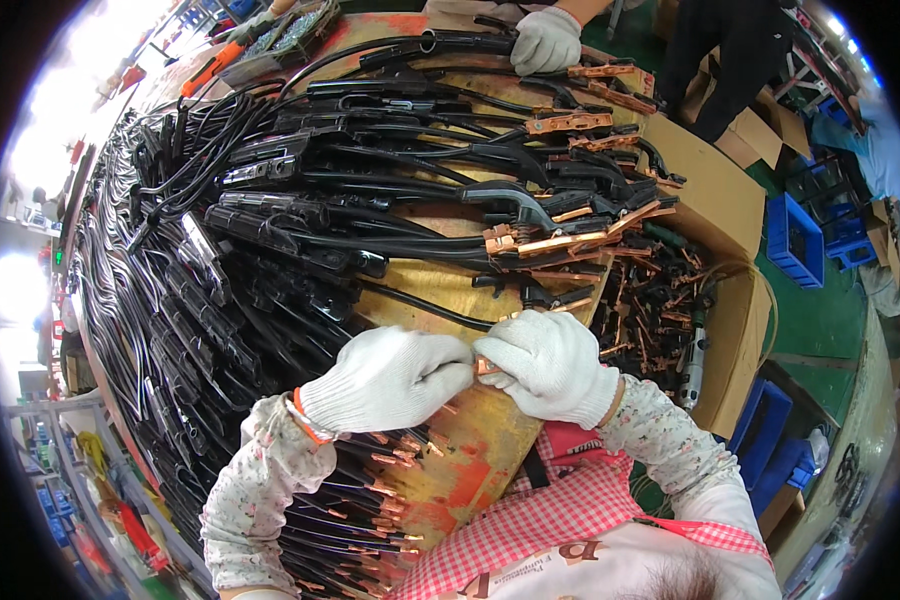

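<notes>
My right hand (pixel 548 366), in a white knit glove, is closed around a small copper fitting (pixel 486 366) whose end shows at the fingertips. A black cable (pixel 425 304) runs from the left up to the top of that hand. My left hand (pixel 395 380), gloved alike, is pinched and meets the right fingertips beside the fitting; what it holds, if anything, is hidden. Just beyond lie several electrode holders with black levers (pixel 515 200) and copper jaws (pixel 570 243), joined to black cables. Below my left hand, several cables end in bare copper tips (pixel 395 505).
Black handle sleeves (pixel 270 225) and bundled cables cover the table's left. The yellow tabletop (pixel 470 450) shows between. At right, a cardboard box (pixel 735 340) holds copper jaw parts, with a silver power tool (pixel 694 355) beside them. Across the table, another person's gloved hand (pixel 547 42) touches a black cable.
</notes>
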A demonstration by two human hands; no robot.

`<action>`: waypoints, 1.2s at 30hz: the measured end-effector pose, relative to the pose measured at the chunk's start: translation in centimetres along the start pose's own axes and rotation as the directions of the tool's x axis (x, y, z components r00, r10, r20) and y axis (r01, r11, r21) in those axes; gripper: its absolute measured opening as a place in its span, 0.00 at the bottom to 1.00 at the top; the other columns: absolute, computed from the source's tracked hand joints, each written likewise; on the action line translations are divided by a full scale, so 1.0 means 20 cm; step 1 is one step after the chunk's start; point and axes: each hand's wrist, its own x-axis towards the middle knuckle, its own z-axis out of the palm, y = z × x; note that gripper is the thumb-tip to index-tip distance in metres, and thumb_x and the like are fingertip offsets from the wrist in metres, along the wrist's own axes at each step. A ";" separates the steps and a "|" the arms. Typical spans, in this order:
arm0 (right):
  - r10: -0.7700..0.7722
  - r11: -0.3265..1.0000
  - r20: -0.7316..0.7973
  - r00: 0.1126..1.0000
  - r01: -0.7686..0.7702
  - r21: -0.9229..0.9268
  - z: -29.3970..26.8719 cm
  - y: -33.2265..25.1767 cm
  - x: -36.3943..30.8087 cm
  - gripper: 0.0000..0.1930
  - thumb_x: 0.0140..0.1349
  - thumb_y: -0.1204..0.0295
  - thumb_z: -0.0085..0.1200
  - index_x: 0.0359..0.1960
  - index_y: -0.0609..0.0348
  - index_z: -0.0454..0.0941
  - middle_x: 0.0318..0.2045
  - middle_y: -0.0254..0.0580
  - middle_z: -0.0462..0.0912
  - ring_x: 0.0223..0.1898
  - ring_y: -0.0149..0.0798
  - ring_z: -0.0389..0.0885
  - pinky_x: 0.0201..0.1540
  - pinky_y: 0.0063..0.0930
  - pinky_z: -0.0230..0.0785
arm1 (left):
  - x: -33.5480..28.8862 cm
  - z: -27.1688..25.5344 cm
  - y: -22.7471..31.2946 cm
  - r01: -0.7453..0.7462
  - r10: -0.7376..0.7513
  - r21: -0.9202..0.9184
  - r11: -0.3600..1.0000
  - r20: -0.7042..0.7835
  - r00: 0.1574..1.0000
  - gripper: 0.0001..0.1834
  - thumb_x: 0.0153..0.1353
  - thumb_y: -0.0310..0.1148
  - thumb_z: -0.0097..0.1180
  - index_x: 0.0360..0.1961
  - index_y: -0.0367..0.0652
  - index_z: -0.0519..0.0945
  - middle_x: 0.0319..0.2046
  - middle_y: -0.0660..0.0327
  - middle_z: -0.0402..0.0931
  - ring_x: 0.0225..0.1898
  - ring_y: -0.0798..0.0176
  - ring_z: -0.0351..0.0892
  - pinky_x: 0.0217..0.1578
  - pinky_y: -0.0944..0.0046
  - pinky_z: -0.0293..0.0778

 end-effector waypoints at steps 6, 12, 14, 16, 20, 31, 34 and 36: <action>-0.033 0.999 -0.023 0.999 0.033 -0.004 0.02 -0.02 0.04 0.15 0.47 0.65 0.67 0.37 0.50 0.81 0.30 0.33 0.80 0.31 0.40 0.80 0.31 0.36 0.69 | 0.00 0.00 -0.02 -0.065 0.067 0.101 0.993 -0.022 0.997 0.11 0.65 0.38 0.57 0.33 0.43 0.85 0.22 0.51 0.80 0.25 0.47 0.82 0.25 0.54 0.75; -0.020 1.000 0.001 1.000 0.020 0.020 0.01 -0.01 0.05 0.14 0.50 0.64 0.67 0.38 0.51 0.80 0.30 0.33 0.79 0.30 0.39 0.79 0.29 0.35 0.68 | -0.01 0.03 -0.07 -0.177 0.197 0.143 0.974 -0.142 0.970 0.10 0.61 0.40 0.63 0.33 0.45 0.85 0.23 0.55 0.79 0.27 0.48 0.81 0.28 0.54 0.74; -0.013 1.000 0.031 0.999 0.012 0.024 0.00 -0.02 0.05 0.17 0.48 0.62 0.68 0.40 0.50 0.82 0.33 0.32 0.82 0.31 0.39 0.80 0.30 0.34 0.68 | -0.03 0.03 -0.15 -0.244 0.279 0.207 0.947 -0.163 0.946 0.10 0.59 0.40 0.64 0.33 0.46 0.84 0.23 0.57 0.79 0.27 0.50 0.81 0.28 0.55 0.74; -0.054 0.998 0.006 0.999 0.054 0.024 0.01 -0.03 0.07 0.12 0.52 0.64 0.65 0.36 0.52 0.78 0.27 0.34 0.75 0.29 0.39 0.78 0.29 0.35 0.68 | -0.06 0.06 -0.16 -0.266 0.354 0.360 0.894 -0.202 0.913 0.09 0.53 0.39 0.69 0.30 0.47 0.83 0.22 0.60 0.79 0.25 0.52 0.80 0.26 0.56 0.73; -0.044 0.999 0.001 0.999 0.044 0.006 0.02 -0.01 0.06 0.12 0.53 0.64 0.65 0.36 0.51 0.78 0.28 0.34 0.75 0.29 0.39 0.78 0.29 0.35 0.68 | -0.03 0.09 -0.14 -0.224 0.339 0.451 0.864 -0.192 0.921 0.07 0.50 0.37 0.68 0.26 0.49 0.82 0.21 0.62 0.79 0.22 0.51 0.79 0.25 0.54 0.72; 0.075 0.997 0.035 0.997 -0.074 -0.029 0.01 -0.09 0.05 0.16 0.50 0.64 0.68 0.39 0.53 0.79 0.31 0.36 0.80 0.34 0.43 0.81 0.34 0.38 0.73 | -0.03 0.13 -0.14 -0.175 0.321 0.460 0.870 -0.262 0.910 0.10 0.52 0.40 0.69 0.29 0.49 0.81 0.19 0.62 0.77 0.23 0.52 0.80 0.25 0.54 0.71; 0.133 0.991 -0.101 0.986 -0.135 -0.009 -0.16 -0.07 0.02 0.23 0.45 0.65 0.71 0.44 0.57 0.80 0.36 0.41 0.84 0.39 0.47 0.83 0.40 0.38 0.75 | -0.04 0.11 -0.14 -0.229 0.357 0.398 0.889 -0.285 0.890 0.20 0.51 0.47 0.69 0.40 0.48 0.83 0.22 0.61 0.78 0.25 0.53 0.81 0.26 0.55 0.72; 0.350 0.869 -0.347 0.870 -0.440 -0.227 -0.21 0.07 -0.21 0.25 0.46 0.70 0.71 0.49 0.60 0.80 0.41 0.49 0.84 0.45 0.53 0.82 0.50 0.45 0.74 | -0.03 0.11 -0.11 -0.227 0.355 0.397 0.889 -0.286 0.890 0.24 0.50 0.50 0.69 0.44 0.49 0.82 0.23 0.61 0.79 0.25 0.53 0.81 0.27 0.56 0.72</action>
